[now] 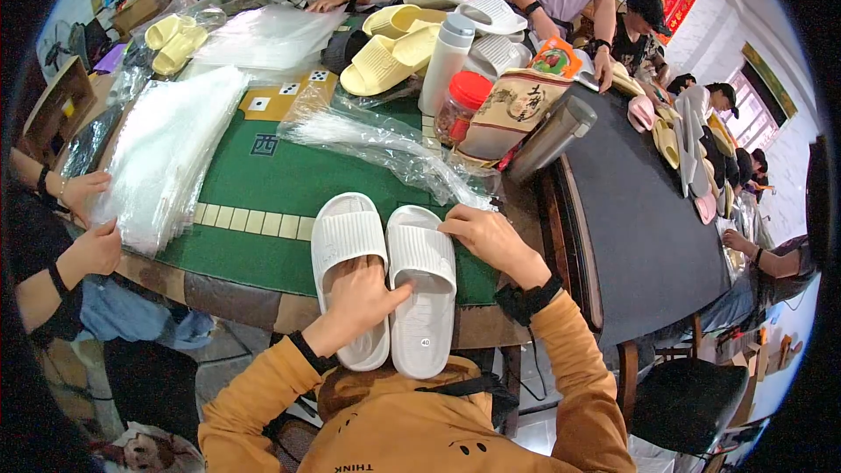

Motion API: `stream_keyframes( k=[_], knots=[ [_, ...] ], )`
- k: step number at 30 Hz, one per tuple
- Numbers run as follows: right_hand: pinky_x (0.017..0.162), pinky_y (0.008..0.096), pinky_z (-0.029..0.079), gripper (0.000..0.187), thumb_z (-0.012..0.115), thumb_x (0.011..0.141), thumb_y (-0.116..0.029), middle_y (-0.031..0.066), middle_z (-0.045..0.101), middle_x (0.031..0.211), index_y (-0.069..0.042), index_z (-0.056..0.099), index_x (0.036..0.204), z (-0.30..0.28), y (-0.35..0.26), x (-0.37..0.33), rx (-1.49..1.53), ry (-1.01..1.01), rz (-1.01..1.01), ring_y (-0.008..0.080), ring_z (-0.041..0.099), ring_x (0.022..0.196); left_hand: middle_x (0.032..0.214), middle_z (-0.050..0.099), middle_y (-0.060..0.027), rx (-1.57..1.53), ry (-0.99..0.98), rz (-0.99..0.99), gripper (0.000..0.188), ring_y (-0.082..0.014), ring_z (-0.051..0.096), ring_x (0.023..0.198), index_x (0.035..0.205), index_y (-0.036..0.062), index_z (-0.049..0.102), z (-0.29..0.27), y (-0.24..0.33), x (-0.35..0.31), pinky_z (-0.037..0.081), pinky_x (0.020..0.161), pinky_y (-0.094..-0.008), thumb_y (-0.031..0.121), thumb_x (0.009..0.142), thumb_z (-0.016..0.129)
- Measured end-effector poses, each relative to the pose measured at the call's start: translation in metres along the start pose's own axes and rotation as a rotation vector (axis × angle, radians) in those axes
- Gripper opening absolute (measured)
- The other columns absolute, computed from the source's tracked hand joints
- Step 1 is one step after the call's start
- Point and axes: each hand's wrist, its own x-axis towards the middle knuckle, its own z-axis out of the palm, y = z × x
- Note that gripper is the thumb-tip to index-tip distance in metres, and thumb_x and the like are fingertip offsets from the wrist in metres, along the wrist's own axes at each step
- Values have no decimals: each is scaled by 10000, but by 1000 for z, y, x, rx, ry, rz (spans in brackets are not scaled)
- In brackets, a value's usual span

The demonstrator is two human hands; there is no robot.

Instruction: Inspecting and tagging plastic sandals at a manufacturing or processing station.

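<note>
A pair of white slide slippers with ribbed straps hangs partly over the near table edge, toes pointing away. The fingers of my left hand [357, 298] are tucked under the strap of the left slipper [349, 229], gripping it, while the thumb reaches to the insole of the right slipper [421, 324]. My right hand [492, 241] is closed at the outer edge of the right slipper's strap, thumb and fingertips against it. Beyond that hand lies a bunch of clear plastic bags [377, 136] on the green table mat [289, 180].
A stack of clear bags [171, 153] lies at left, beside another person's hands [92, 223]. Yellow slippers [385, 61], a grey bottle [447, 61], a red-lidded jar [464, 105], a snack bag [517, 114] and a steel flask [554, 136] stand ahead. A dark table [644, 219] adjoins at right.
</note>
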Motion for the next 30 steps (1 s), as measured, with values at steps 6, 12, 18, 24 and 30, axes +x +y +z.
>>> stream_keyframes(
  k=[6, 12, 18, 24, 30],
  knots=[
    [688, 402, 524, 87, 601, 836, -76, 98, 629, 991, -63, 629, 916, -5, 11, 1, 71, -19, -19, 322, 641, 811, 1145, 512, -372, -8, 45, 9, 760, -495, 575, 972, 1073, -169, 509, 2, -1, -1, 484, 835, -518, 530, 800, 627],
    [689, 409, 528, 105, 628, 842, -71, 127, 609, 1057, -39, 598, 937, -24, -25, 23, 134, 260, 153, 341, 640, 827, 1098, 528, -381, -2, 147, 84, 733, -499, 587, 938, 1010, -165, 540, 4, -4, -2, 486, 809, -528, 537, 812, 618],
    [618, 306, 521, 106, 613, 879, -79, 115, 640, 945, -2, 582, 944, 3, -40, 64, 440, 244, 249, 232, 666, 818, 1034, 583, -309, 34, 53, -22, 647, -455, 605, 871, 1032, -125, 559, -3, 4, -3, 500, 760, -500, 482, 819, 631],
    [582, 289, 544, 167, 624, 885, -148, 96, 677, 841, 3, 633, 957, 51, -25, 105, 848, 88, 487, 167, 666, 736, 1025, 558, -340, 40, 220, 112, 663, -469, 611, 847, 902, -113, 576, 13, -10, 0, 505, 739, -521, 543, 822, 620],
    [628, 336, 511, 203, 649, 856, -185, 93, 670, 768, -1, 650, 941, 67, -21, 120, 752, 48, 377, 171, 631, 678, 1049, 532, -330, 55, 135, 87, 610, -468, 596, 833, 912, -90, 562, 11, -11, 0, 497, 727, -522, 510, 825, 621]
  ],
)
